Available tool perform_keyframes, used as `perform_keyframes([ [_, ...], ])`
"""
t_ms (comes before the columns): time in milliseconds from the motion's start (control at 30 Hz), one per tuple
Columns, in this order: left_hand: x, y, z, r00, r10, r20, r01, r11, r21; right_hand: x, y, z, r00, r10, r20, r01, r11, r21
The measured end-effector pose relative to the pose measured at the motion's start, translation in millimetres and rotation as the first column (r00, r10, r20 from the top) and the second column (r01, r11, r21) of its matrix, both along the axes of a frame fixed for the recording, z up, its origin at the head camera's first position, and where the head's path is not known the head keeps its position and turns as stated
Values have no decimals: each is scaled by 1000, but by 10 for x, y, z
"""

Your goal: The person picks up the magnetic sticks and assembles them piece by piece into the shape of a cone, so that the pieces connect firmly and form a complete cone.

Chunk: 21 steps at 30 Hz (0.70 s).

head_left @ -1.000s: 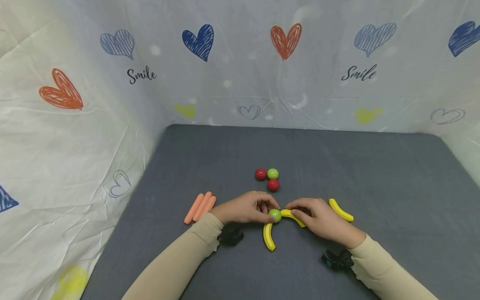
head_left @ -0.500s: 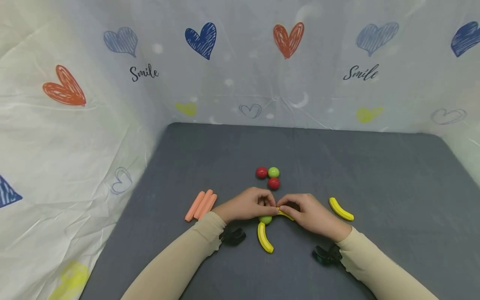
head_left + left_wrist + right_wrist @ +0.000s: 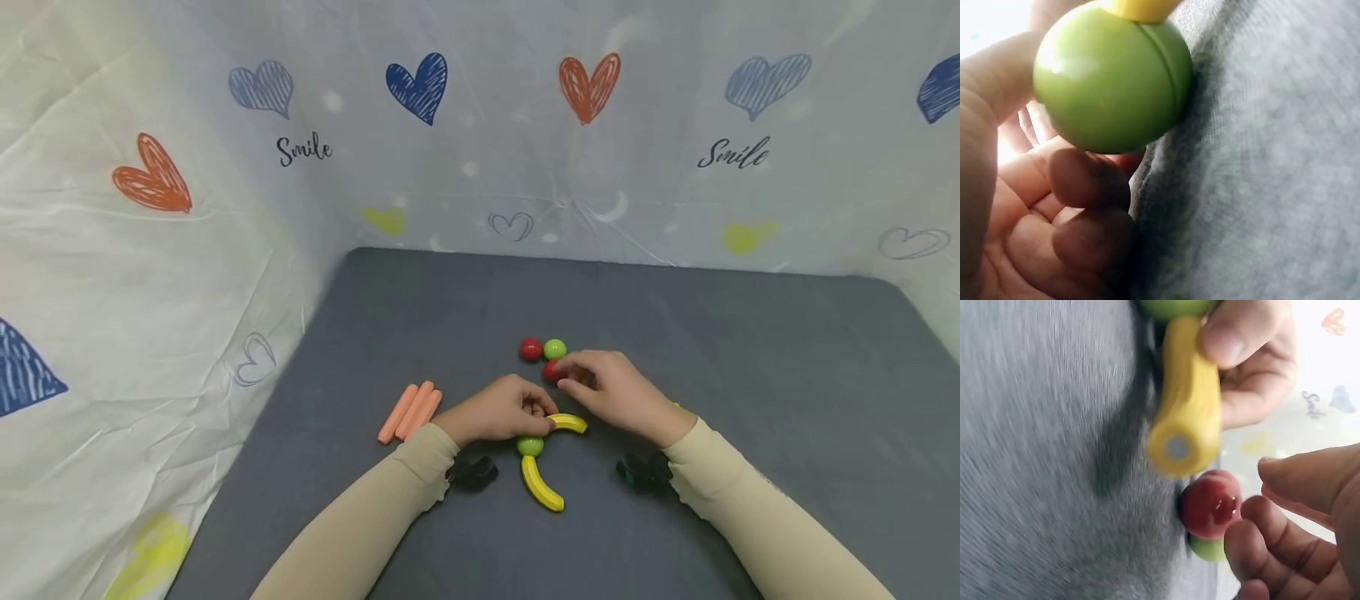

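The left hand (image 3: 501, 411) rests on the grey mat (image 3: 750, 350) with its fingers curled, and its fingertips pinch the inner end of a curved yellow piece (image 3: 567, 422). A green ball (image 3: 529, 445) sits directly below that hand, touching the same end of the yellow piece; in the left wrist view the ball (image 3: 1110, 78) lies against the thumb and above the curled fingers (image 3: 1088, 181). A second curved yellow piece (image 3: 542, 484) runs down from the green ball toward the person.

The right hand (image 3: 615, 392) lies further back on the mat, fingers partly curled, with its fingertips at a red ball (image 3: 552, 371). The right wrist view shows the red ball (image 3: 1209, 505) just beside the fingertips (image 3: 1254, 544); whether they actually grip it cannot be told.

Behind the red ball, a second red ball (image 3: 531, 349) and a second green ball (image 3: 555, 348) sit side by side, touching. Three orange sticks (image 3: 409, 412) lie together to the left of the left hand. A heart-printed sheet (image 3: 150, 250) encloses the mat on the back and sides.
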State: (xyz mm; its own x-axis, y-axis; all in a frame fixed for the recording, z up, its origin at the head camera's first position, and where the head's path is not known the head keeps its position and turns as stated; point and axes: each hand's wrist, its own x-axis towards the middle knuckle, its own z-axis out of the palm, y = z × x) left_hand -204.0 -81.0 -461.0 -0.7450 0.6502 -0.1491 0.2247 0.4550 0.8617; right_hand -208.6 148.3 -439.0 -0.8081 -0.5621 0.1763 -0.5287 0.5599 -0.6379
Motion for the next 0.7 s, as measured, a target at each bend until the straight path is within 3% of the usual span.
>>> perform_keyframes([
  [300, -11, -8, -57, 1000, 1, 30, -3, 999, 51, -157, 9, 4, 999, 28, -18, -24, 977, 212],
  [533, -21, -31, -62, 1000, 2, 6, -2, 998, 56, -131, 4, -28, 995, 15, -95, 8, 971, 241],
  [700, -22, -42, -45, 1000, -1, 1, 1, 997, 81, -40, 50, -32, 995, -21, -103, 44, 972, 231],
])
